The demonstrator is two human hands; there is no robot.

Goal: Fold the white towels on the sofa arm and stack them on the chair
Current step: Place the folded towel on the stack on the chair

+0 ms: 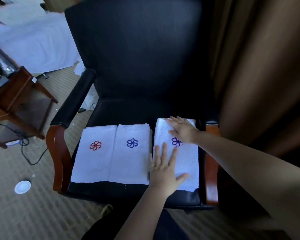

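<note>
The folded white towel with the purple flower emblem lies on the right part of the seat of the dark armchair, in the lower middle of the frame. Just beside it on the left lies a folded towel with a blue emblem, and next to that one a towel with a red emblem; these two touch along their edges. The wooden right chair arm runs close along the right edge of the purple-emblem towel.

All three towels have their long axis from the front edge of the seat toward the backrest, emblems in the upper half.

The left hand lies flat on the lower left part of the purple-emblem towel, fingers spread and straight, thumb out to the right. The right hand presses flat on its upper part, fingers pointing to the upper left, partly over the emblem.

A brown curtain fills the right side. At the left are a wooden side table, a black cable and a white dish on the carpet, and a white bed in the upper left.
</note>
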